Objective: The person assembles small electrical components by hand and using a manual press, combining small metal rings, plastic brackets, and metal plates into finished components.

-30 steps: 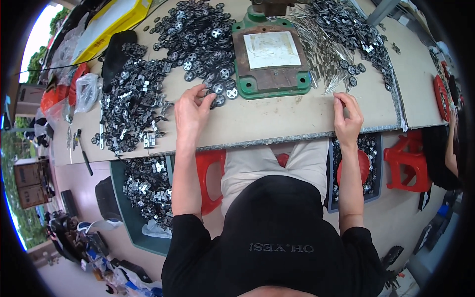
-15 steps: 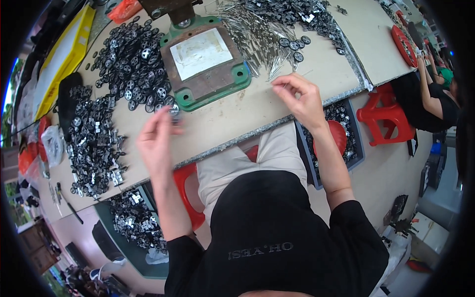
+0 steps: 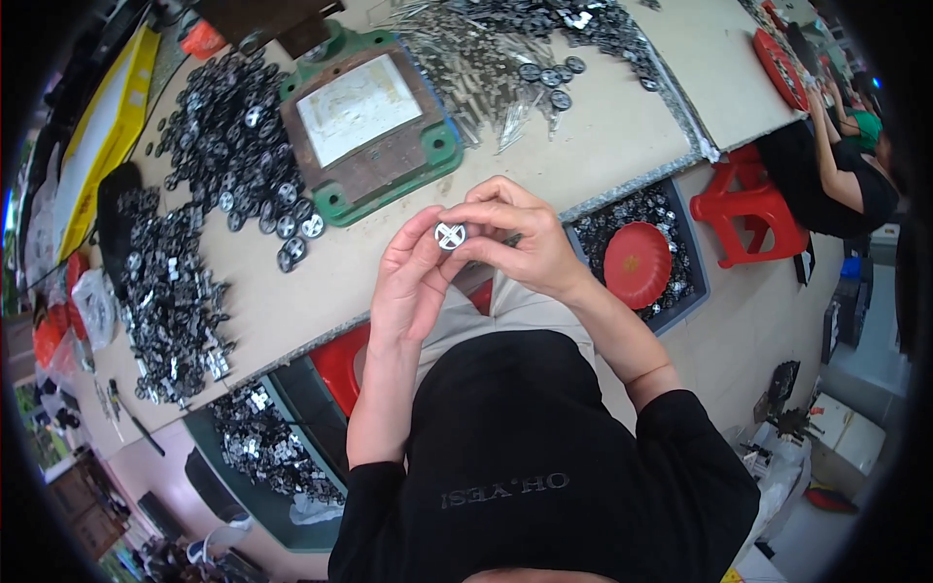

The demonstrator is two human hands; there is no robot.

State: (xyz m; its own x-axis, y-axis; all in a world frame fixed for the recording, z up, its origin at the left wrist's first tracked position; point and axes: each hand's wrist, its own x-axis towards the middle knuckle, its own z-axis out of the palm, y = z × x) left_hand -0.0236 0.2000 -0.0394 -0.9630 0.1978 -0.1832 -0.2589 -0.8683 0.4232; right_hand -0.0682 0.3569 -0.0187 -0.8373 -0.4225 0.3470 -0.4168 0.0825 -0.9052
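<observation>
Near the table's front edge, my two hands meet in front of the press. A small black toy wheel with silver spokes is pinched between the thumb and fingers of my left hand, its spoked face turned up. Closed fingers of my right hand press in at the wheel's right side; whatever they hold is hidden. Beyond my hands stands the press with a green base. Left of it lies a pile of wheels, and to its right thin metal pins are heaped.
Black-and-silver parts cover the table's left side. Below the table edge are a bin of parts and a grey crate with a red dish. A red stool and another person are at right.
My left hand has moved right from the wheel pile with a wheel. My right hand has come left and nearer from beside the pins, and both hands now meet.
</observation>
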